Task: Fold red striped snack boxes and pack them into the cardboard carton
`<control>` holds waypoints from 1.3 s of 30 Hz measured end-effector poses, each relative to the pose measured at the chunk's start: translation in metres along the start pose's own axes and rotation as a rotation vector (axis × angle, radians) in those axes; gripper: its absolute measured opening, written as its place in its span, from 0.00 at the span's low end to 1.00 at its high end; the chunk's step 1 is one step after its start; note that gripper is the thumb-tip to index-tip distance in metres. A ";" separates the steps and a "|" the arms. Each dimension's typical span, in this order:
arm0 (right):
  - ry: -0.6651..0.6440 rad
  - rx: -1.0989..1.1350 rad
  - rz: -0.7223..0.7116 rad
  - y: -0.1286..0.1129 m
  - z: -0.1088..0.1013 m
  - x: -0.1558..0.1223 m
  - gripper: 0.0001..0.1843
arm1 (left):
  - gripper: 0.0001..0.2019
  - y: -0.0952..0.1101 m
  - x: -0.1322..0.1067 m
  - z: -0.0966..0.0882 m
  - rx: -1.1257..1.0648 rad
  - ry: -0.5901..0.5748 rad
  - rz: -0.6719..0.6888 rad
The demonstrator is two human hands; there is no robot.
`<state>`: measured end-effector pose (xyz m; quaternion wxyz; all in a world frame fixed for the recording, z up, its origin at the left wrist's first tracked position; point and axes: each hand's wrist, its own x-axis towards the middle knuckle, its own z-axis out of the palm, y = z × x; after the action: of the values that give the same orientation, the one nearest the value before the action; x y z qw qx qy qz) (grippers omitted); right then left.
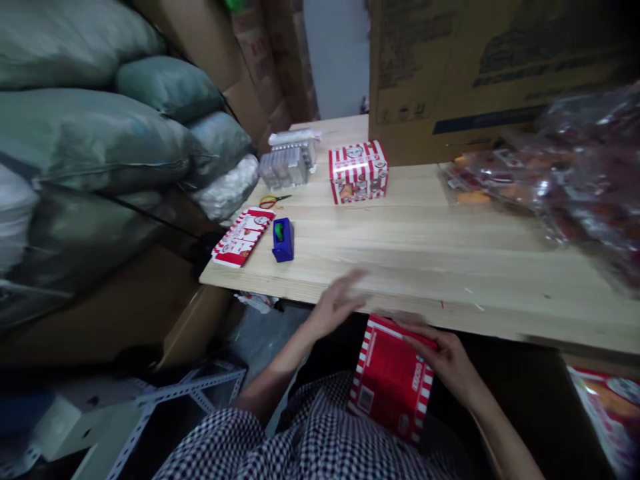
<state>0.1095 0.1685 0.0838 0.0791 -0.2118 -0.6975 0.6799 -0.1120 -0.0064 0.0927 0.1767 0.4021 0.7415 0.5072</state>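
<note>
My right hand (pixel 443 357) grips the upper right edge of a red and white striped cardboard box (pixel 387 377), held tilted over my lap below the table edge. A barcode and printed text show on its red face. To the left of the box, my left hand (pixel 337 303) is slightly blurred, its fingers apart and nothing in them, near the front edge of the table. Farther left on the tabletop stands a blue tape dispenser (pixel 283 241) with a green core. Beside it lies a flat red and white carton (pixel 245 237).
An upright striped box (pixel 359 173) stands on the wooden table (pixel 400 230). Yellow-handled scissors (pixel 273 200) and clear plastic packs (pixel 284 168) sit at the back left. Bagged goods (pixel 560 173) pile up at right before a large carton (pixel 450 80). Stuffed sacks (pixel 100 140) line the left.
</note>
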 end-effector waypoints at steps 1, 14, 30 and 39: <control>0.001 0.011 0.024 0.003 -0.001 0.000 0.18 | 0.31 -0.012 0.009 -0.018 0.110 0.253 -0.046; 0.076 0.066 0.119 -0.007 -0.002 -0.007 0.17 | 0.30 -0.082 0.058 -0.076 0.268 0.425 -0.299; 0.085 0.039 0.012 -0.019 0.001 -0.021 0.17 | 0.14 -0.035 0.098 -0.059 -0.110 -0.076 -0.349; 0.085 0.053 0.019 -0.015 -0.003 -0.015 0.14 | 0.23 -0.026 0.087 -0.063 -0.425 -0.078 -0.423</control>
<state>0.1218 0.1654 0.1019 0.1079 -0.2448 -0.6732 0.6894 -0.2185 0.0183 0.1091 0.3872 0.2118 0.6788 0.5869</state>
